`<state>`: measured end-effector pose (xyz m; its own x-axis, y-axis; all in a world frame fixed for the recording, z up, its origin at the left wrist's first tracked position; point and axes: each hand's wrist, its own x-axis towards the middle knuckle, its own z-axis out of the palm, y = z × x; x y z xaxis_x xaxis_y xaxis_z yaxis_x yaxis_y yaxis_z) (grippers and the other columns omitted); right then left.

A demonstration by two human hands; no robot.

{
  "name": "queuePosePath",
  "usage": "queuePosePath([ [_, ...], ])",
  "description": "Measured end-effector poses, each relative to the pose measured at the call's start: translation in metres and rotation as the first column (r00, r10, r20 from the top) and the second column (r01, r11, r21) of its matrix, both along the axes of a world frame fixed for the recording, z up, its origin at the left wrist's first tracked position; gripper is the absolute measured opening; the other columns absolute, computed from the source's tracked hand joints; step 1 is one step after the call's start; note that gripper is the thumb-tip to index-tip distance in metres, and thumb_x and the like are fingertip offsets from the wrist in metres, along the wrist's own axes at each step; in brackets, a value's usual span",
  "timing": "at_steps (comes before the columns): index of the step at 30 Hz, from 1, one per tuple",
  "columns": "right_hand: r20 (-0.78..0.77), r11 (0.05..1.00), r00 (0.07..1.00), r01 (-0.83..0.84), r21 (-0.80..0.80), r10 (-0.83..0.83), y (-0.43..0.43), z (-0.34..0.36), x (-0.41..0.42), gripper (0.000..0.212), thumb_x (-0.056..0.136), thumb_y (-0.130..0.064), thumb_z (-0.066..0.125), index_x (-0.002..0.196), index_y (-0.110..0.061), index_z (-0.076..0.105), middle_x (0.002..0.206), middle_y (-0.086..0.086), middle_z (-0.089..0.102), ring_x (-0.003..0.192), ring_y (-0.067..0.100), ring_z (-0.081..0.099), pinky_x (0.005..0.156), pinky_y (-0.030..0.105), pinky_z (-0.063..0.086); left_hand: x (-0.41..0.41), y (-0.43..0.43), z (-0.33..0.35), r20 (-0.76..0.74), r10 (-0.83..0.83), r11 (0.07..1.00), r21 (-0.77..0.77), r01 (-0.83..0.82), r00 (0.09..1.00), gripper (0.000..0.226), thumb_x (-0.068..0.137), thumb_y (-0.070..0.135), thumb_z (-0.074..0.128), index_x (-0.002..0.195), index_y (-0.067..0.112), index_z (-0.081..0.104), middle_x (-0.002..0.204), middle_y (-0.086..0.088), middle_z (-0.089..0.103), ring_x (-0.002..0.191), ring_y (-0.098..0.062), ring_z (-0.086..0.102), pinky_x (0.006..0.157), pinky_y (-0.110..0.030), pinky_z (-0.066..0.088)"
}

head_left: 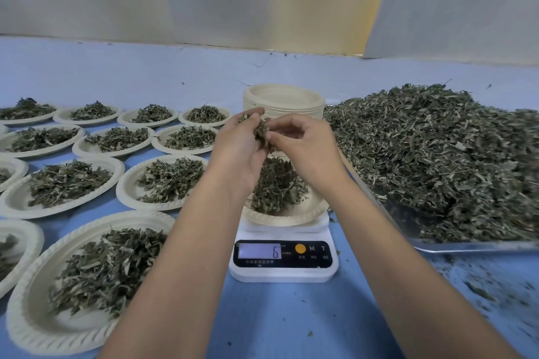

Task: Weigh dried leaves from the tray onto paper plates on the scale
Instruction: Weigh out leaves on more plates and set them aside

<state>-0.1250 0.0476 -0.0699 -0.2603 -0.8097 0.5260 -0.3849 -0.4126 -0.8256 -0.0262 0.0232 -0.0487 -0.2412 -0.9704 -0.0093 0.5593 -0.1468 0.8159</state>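
Two hands meet above the paper plate [288, 217] on the scale [284, 269]: the left hand [237, 147] grips a clump of dried leaves [260, 132], the right hand [303, 148] pinches it. Right of them, the tray [466, 246] holds a big heap [431, 154].

On the kitchen scale [283, 272], the lit display [259, 251] reads 6, the black front panel [303, 263] bears the letters M and T beside an orange button [300, 248], and smaller print there is illegible.
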Motion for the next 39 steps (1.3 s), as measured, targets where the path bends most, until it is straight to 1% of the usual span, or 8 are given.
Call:
queuePosePath([
  [2, 0.017, 1.0, 1.0, 0.008, 0.001, -0.008, 0.001, 0.002, -0.002, 0.022, 0.079, -0.002, 0.072, 0.076, -0.024, 0.07, 0.072, -0.009, 0.069, 0.07, 0.004, 0.064, 0.077, 0.028, 0.056, 0.003, -0.003, -0.001, -0.021, 0.014, 1.0, 0.013, -0.013, 1.0, 0.02, 0.1, 0.004, 0.039, 0.09, 0.009, 0.056, 0.088, -0.012, 0.056, 0.081, -0.023, 0.058, 0.077, -0.03, 0.052],
  [5, 0.059, 0.999, 0.998, 0.032, 0.007, -0.032, 0.003, 0.004, -0.006, 0.014, 0.08, -0.004, 0.072, 0.078, -0.018, 0.07, 0.074, -0.004, 0.07, 0.07, 0.005, 0.063, 0.076, 0.029, 0.056, 0.007, -0.007, -0.002, -0.007, 0.035, 0.999, 0.029, -0.035, 0.999, 0.021, 0.1, 0.005, 0.04, 0.089, 0.011, 0.056, 0.088, -0.009, 0.057, 0.085, -0.022, 0.058, 0.09, -0.033, 0.049],
  [12, 0.16, 1.0, 0.987, 0.025, -0.007, -0.024, 0.007, 0.009, -0.013, 0.011, 0.083, -0.007, 0.07, 0.079, -0.017, 0.068, 0.071, 0.0, 0.067, 0.062, 0.003, 0.059, 0.061, 0.02, 0.051, 0.01, -0.01, -0.002, -0.009, 0.048, 0.998, 0.043, -0.047, 0.999, 0.018, 0.1, 0.007, 0.042, 0.091, 0.01, 0.057, 0.092, -0.009, 0.058, 0.096, -0.024, 0.059, 0.083, -0.029, 0.05],
  [18, 0.197, 1.0, 0.98, -0.03, -0.011, 0.031, 0.006, 0.008, -0.012, 0.01, 0.086, -0.004, 0.065, 0.082, -0.013, 0.067, 0.071, 0.001, 0.07, 0.064, 0.003, 0.064, 0.063, 0.012, 0.048, 0.012, -0.009, -0.003, -0.013, 0.049, 0.998, 0.046, -0.048, 0.999, 0.018, 0.1, 0.007, 0.041, 0.091, 0.01, 0.056, 0.088, -0.009, 0.058, 0.091, -0.023, 0.059, 0.083, -0.029, 0.049],
  [24, 0.207, 0.998, 0.977, -0.057, -0.001, 0.056, 0.006, 0.007, -0.012, 0.008, 0.087, -0.002, 0.063, 0.085, -0.009, 0.066, 0.073, 0.002, 0.071, 0.067, 0.003, 0.066, 0.063, 0.012, 0.048, 0.011, -0.009, -0.003, -0.01, 0.045, 0.998, 0.047, -0.044, 0.999, 0.018, 0.101, 0.008, 0.04, 0.092, 0.01, 0.056, 0.088, -0.008, 0.057, 0.098, -0.024, 0.058, 0.084, -0.03, 0.049],
  [31, 0.17, 0.998, 0.984, -0.058, 0.034, 0.051, 0.006, 0.007, -0.01, 0.008, 0.088, -0.006, 0.062, 0.085, -0.008, 0.069, 0.081, 0.005, 0.071, 0.068, 0.003, 0.066, 0.064, 0.013, 0.049, 0.011, -0.009, -0.003, 0.013, 0.037, 0.998, 0.058, -0.038, 0.999, 0.02, 0.101, 0.01, 0.04, 0.09, 0.011, 0.056, 0.084, -0.007, 0.058, 0.084, -0.02, 0.058, 0.089, -0.031, 0.047],
  [35, 0.106, 0.998, 0.994, -0.004, 0.067, -0.003, 0.005, 0.006, -0.01, 0.007, 0.088, -0.01, 0.064, 0.087, -0.011, 0.071, 0.083, 0.001, 0.07, 0.073, 0.008, 0.065, 0.074, 0.02, 0.051, 0.011, -0.009, -0.004, 0.011, 0.028, 0.998, 0.055, -0.028, 1.0, 0.02, 0.101, 0.01, 0.039, 0.089, 0.012, 0.056, 0.081, -0.006, 0.056, 0.079, -0.019, 0.056, 0.086, -0.03, 0.047],
  [39, 0.074, 0.998, 0.997, -0.04, 0.04, 0.036, 0.007, 0.007, -0.006, 0.008, 0.085, -0.006, 0.067, 0.091, -0.009, 0.071, 0.074, -0.009, 0.069, 0.07, 0.0, 0.063, 0.07, 0.014, 0.048, 0.009, -0.008, -0.003, 0.024, 0.014, 0.999, 0.034, -0.014, 1.0, 0.02, 0.101, 0.011, 0.04, 0.09, 0.013, 0.057, 0.081, -0.006, 0.057, 0.076, -0.018, 0.056, 0.077, -0.027, 0.049],
])
